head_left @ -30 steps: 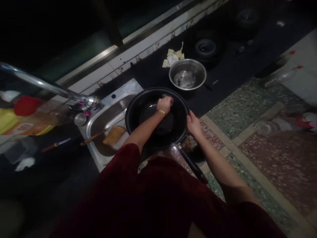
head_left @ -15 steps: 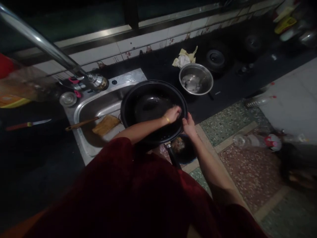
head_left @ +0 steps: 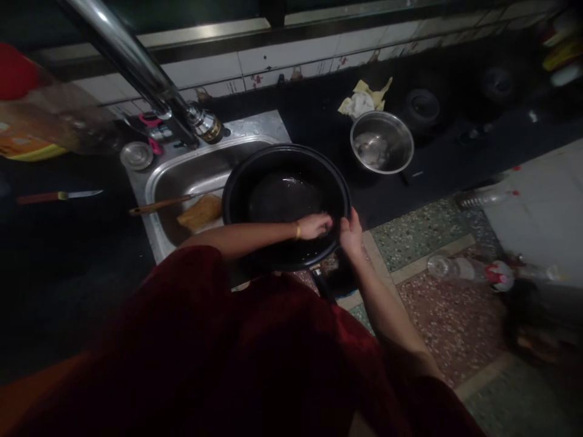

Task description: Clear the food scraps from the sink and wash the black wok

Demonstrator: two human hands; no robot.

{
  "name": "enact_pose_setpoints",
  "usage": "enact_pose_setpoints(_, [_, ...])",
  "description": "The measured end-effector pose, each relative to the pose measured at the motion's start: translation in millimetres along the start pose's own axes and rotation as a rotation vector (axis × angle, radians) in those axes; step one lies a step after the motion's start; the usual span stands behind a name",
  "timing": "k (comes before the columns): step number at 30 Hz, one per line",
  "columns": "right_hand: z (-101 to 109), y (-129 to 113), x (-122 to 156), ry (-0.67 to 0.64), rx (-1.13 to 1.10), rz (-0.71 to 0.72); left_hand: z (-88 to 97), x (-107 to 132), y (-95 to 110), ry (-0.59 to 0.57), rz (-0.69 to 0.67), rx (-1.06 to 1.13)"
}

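Observation:
A large, round black pot [head_left: 285, 197] rests partly over the sink's right side, its dark inside wet and shiny. My right hand [head_left: 350, 233] grips its right rim, thumb toward the inside and fingers around the outside. Inside the pot, my left hand [head_left: 315, 226] is against the lower right wall with its fingers curled; whatever they hold is hidden. A yellow band circles the left wrist. Below the pot hangs or stands a smaller dark pan with a black handle [head_left: 322, 284], partly covered by the pot and my right arm.
In the steel sink [head_left: 159, 182] are a wooden-handled utensil [head_left: 159, 206] and a brown slab [head_left: 200, 211]. A faucet [head_left: 204, 124] rises behind. A steel bowl [head_left: 381, 142] sits right of the pot, a knife [head_left: 59, 197] far left. Plastic bottles [head_left: 469, 270] lie on the speckled floor.
My left hand has slid a little toward me along the pot's inner wall. My right hand keeps its hold on the rim. The whole view has shifted slightly.

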State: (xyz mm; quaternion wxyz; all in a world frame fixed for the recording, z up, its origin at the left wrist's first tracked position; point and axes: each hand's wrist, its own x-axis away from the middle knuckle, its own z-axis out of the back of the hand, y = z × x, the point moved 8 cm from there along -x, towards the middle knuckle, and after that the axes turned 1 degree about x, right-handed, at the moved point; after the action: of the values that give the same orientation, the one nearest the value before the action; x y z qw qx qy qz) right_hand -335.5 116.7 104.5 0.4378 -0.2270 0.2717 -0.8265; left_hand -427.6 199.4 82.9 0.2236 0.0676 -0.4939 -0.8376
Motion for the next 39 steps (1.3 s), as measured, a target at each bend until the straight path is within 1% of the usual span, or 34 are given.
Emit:
enact_pose_setpoints(1, [-2, -1, 1, -0.011, 0.007, 0.009, 13.5, -4, -7, 0.077, 0.036, -0.024])
enact_pose_setpoints(3, [-4, -3, 2, -0.026, 0.012, 0.016, 46.2, -15, -19, 0.292, 0.122, -0.076])
enact_pose_setpoints(4, [-5, -4, 2, -0.027, 0.012, 0.014, 56.2, -17, -21, 0.363, 0.148, -0.085])
enact_pose_setpoints(5, [-4, -4, 2, -0.023, 0.011, 0.010, 58.1, -17, -21, 0.380, 0.152, -0.078])
enact_pose_setpoints(6, [-3, -5, 1, -0.015, 0.010, 0.004, 52.4, -13, -18, 0.349, 0.140, -0.058])
enact_pose_setpoints(7, [-2, -5, 1, -0.006, 0.007, -0.005, 40.1, -6, -13, 0.275, 0.116, -0.032])
enact_pose_setpoints(9, [-2, -5, 2, 0.007, -0.004, -0.026, 7.5, 21, -3, 0.064, 0.049, 0.005])
enact_pose_setpoints(10, [-2, -5, 3, 0.011, -0.014, -0.035, -9.8, 36, 1, -0.078, 0.017, -0.002])
enact_pose_setpoints(11, [-3, -5, 5, 0.015, -0.029, -0.042, -22.3, 50, 2, -0.196, 0.005, -0.029])
enact_pose_setpoints(12, [-4, -4, 6, 0.020, -0.048, -0.045, -28.1, 59, 1, -0.270, 0.005, -0.070])
enact_pose_setpoints(13, [-6, -4, 7, 0.025, -0.074, -0.042, -26.9, 60, -2, -0.292, 0.009, -0.119])
enact_pose_setpoints(14, [-7, -4, 7, 0.033, -0.104, -0.035, -18.7, 54, -4, -0.253, 0.017, -0.169])
enact_pose_setpoints(15, [-8, -4, 7, 0.043, -0.136, -0.028, -5.9, 42, -5, -0.174, 0.022, -0.215])
enact_pose_setpoints(17, [-9, -3, 6, 0.060, -0.204, -0.012, 25.7, 13, -8, 0.013, 0.026, -0.295])
enact_pose_setpoints(19, [-9, 0, 4, 0.078, -0.267, -0.008, 58.2, -7, -20, 0.155, 0.075, -0.392])
enact_pose_setpoints(20, [-9, 1, 3, 0.086, -0.294, -0.011, 74.0, -9, -29, 0.204, 0.111, -0.449])
enact_pose_setpoints(21, [-9, 2, 2, 0.096, -0.321, -0.018, 89.3, -7, -41, 0.240, 0.153, -0.507])
enact_pose_setpoints(23, [-10, 4, 2, 0.124, -0.367, -0.039, 115.3, 10, -66, 0.275, 0.253, -0.596])
enact_pose_setpoints(24, [-11, 4, 1, 0.135, -0.383, -0.047, 125.4, 20, -78, 0.289, 0.325, -0.615])
enact_pose_setpoints(25, [-12, 2, 1, 0.141, -0.391, -0.049, 131.8, 30, -87, 0.301, 0.402, -0.612])
enact_pose_setpoints(26, [-13, 0, 0, 0.137, -0.391, -0.045, 133.3, 36, -92, 0.314, 0.467, -0.588])
enact_pose_setpoints(27, [-15, -2, -1, 0.124, -0.381, -0.037, 129.1, 38, -91, 0.328, 0.503, -0.548])
enact_pose_setpoints(28, [-16, -5, -2, 0.107, -0.365, -0.027, 119.1, 36, -85, 0.339, 0.501, -0.503])
enact_pose_setpoints(29, [-17, -7, -3, 0.094, -0.347, -0.021, 103.7, 29, -73, 0.339, 0.457, -0.455])
enact_pose_setpoints(31, [-17, -9, -4, 0.091, -0.321, -0.019, 65.9, 12, -44, 0.321, 0.327, -0.395])
enact_pose_setpoints(33, [-16, -10, -4, 0.114, -0.317, -0.018, 27.0, -2, -19, 0.194, 0.170, -0.352])
enact_pose_setpoints(34, [-16, -10, -3, 0.121, -0.325, -0.017, 15.7, -5, -11, 0.132, 0.106, -0.350])
enact_pose_setpoints(35, [-17, -11, -2, 0.116, -0.342, -0.015, 13.5, -6, -10, 0.094, 0.076, -0.365])
enact_pose_setpoints(36, [-20, -12, -1, 0.099, -0.367, -0.013, 21.7, -6, -14, 0.093, 0.080, -0.402])
enact_pose_setpoints(37, [-23, -14, 0, 0.072, -0.400, -0.012, 39.0, -3, -23, 0.124, 0.117, -0.458])
enact_pose_setpoints(39, [-30, -17, 1, 0.021, -0.480, -0.018, 89.2, 8, -48, 0.229, 0.256, -0.594])
